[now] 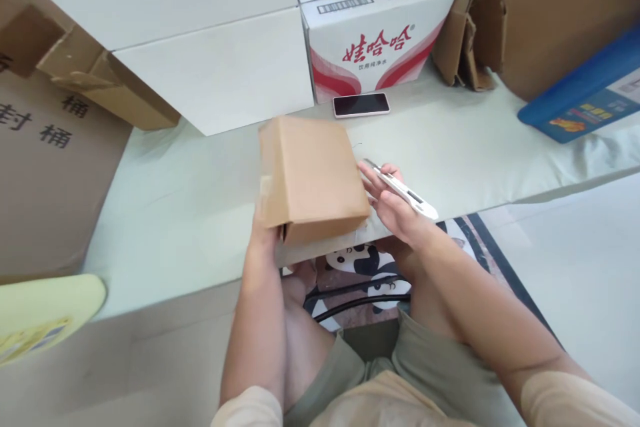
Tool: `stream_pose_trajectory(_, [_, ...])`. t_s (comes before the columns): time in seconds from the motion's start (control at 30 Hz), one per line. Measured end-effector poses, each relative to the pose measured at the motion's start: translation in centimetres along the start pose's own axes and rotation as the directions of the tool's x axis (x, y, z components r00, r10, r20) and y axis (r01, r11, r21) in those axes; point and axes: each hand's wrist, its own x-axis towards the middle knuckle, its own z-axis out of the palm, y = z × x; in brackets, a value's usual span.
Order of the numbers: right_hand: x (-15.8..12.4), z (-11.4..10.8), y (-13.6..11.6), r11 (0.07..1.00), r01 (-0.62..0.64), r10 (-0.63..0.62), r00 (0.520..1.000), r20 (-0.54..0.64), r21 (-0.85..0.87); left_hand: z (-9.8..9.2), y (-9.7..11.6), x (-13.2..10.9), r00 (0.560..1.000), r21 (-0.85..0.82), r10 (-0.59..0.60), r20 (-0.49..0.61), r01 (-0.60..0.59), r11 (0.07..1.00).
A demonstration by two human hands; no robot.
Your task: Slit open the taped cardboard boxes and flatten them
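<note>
The small brown cardboard box [313, 177] sits at the centre of the view, over the near edge of the pale green table [190, 193]. The left hand [267, 223] grips it from below at its seven o'clock corner, fingers clenched on the box and mostly hidden behind it. The right hand [395, 203], at the box's three o'clock, has its fingers closed around a slim white utility knife [405, 193], the tip touching the box's right side. At twelve o'clock lie a pink-edged smartphone [361, 105] and a white-and-red printed carton [375, 33].
</note>
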Motion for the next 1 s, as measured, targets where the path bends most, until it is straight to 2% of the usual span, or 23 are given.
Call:
stream_pose_trajectory(0.03, [-0.1,-0.1,0.2,0.999,0.025,-0.024,1.0,0.02,-0.037,0.0,0.0,-0.3,0.999,-0.019,-0.012,0.035,0.013,1.0])
stream_pose_trajectory(0.1, [-0.2,-0.3,0.5,0.985,0.073,-0.064,0.996,0.061,-0.154,-0.2,0.4,-0.9,0.984,-0.077,-0.013,0.177,0.027,0.997])
stream_pose_trajectory(0.17, [-0.2,-0.5,0.7,0.956,0.112,-0.093,0.992,0.082,-0.273,-0.7,1.4,-1.5,0.928,-0.085,0.057,0.367,-0.028,0.996])
stream_pose_trajectory(0.2, [-0.2,-0.5,0.7,0.944,0.125,-0.107,0.991,0.076,-0.305,-0.9,1.9,-1.8,0.902,-0.053,0.078,0.425,-0.062,0.997])
stream_pose_trajectory(0.23, [-0.2,-0.5,0.7,0.94,0.133,-0.12,0.991,0.058,-0.316,-1.0,2.5,-1.9,0.884,-0.008,0.088,0.46,-0.095,0.995])
stream_pose_trajectory(0.3, [0.0,-0.5,0.8,0.944,0.145,-0.156,0.988,-0.012,-0.296,-1.2,3.3,-2.1,0.874,0.081,0.097,0.477,-0.153,0.985])
stream_pose_trajectory(0.4, [0.4,-0.5,1.2,0.948,0.161,-0.211,0.964,-0.163,-0.276,-1.2,3.8,-2.2,0.865,0.111,0.102,0.492,-0.179,0.978])
stream_pose_trajectory(0.5, [0.6,-0.6,1.7,0.945,0.185,-0.257,0.93,-0.264,-0.271,-0.8,3.7,-2.5,0.876,0.083,0.084,0.474,-0.139,0.987])
stream_pose_trajectory(0.63, [0.6,-0.9,2.2,0.922,0.179,-0.284,0.915,-0.286,-0.344,0.2,3.8,-3.1,0.904,0.056,0.034,0.425,-0.064,0.996])
stream_pose_trajectory(0.73, [0.8,-1.1,2.5,0.899,0.172,-0.306,0.905,-0.296,-0.404,1.0,4.3,-3.2,0.938,0.033,0.105,0.331,-0.123,0.992])
stream_pose_trajectory(0.83, [1.3,-1.3,2.6,0.906,0.201,-0.338,0.871,-0.355,-0.372,1.3,4.8,-2.9,0.96,0.049,0.168,0.222,-0.183,0.982])
stream_pose_trajectory(0.9, [1.6,-1.3,2.5,0.931,0.215,-0.329,0.844,-0.424,-0.295,1.2,5.1,-2.7,0.982,0.091,0.125,0.141,-0.139,0.986])
stream_pose_trajectory(1.0, [1.9,-1.5,2.2,0.958,0.202,-0.281,0.813,-0.51,-0.205,1.1,5.2,-2.4,0.999,0.108,0.001,0.033,-0.004,0.994])
